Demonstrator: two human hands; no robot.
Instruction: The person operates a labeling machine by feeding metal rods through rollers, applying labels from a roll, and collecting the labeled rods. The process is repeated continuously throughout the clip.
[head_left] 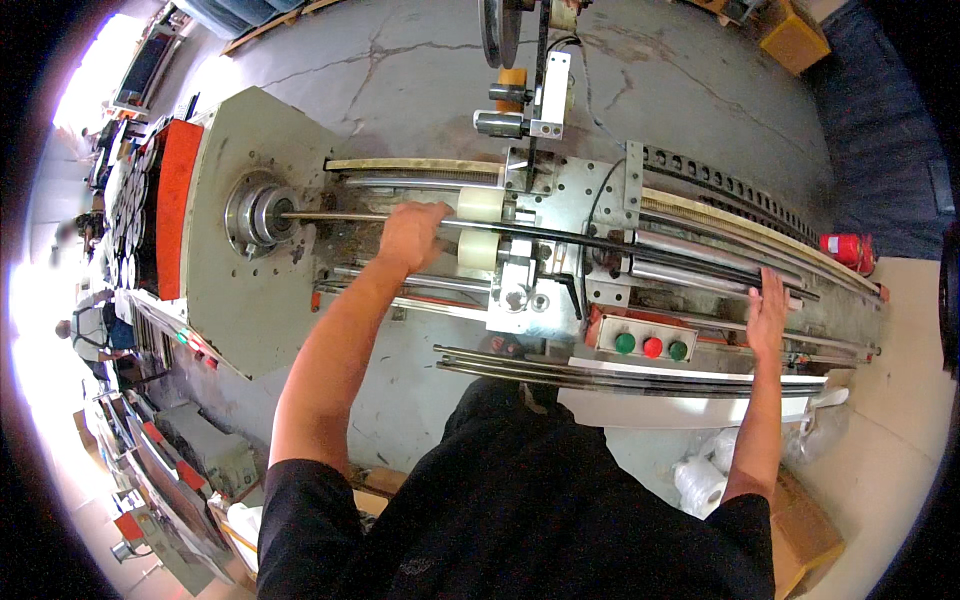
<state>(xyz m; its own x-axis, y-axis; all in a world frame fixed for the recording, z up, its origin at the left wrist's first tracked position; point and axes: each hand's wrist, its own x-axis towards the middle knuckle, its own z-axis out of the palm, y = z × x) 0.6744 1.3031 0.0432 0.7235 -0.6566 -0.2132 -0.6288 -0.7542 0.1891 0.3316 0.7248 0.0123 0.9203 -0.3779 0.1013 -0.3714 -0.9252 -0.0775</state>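
Observation:
A long thin rod [340, 216] runs across the machine, silvery on the left and dark on the right. Its left end meets the round metal chuck [268, 212] on the grey-green housing [230, 290]. Closed round the rod, between chuck and two white rollers [480, 204], is my left hand [410, 237]; its fingertips are partly hidden. Further right, my right hand [768, 310] has its fingers over the dark part of the rod near the far end. The rod passes above the metal carriage [570, 200] between my hands.
Several loose rods [640, 380] lie along the machine's near side over a white board. A control box [645, 340] with green and red buttons sits on the front. An upright arm with a wheel [500, 30] rises behind the carriage. Plastic-wrapped rolls [698, 485] stand at lower right.

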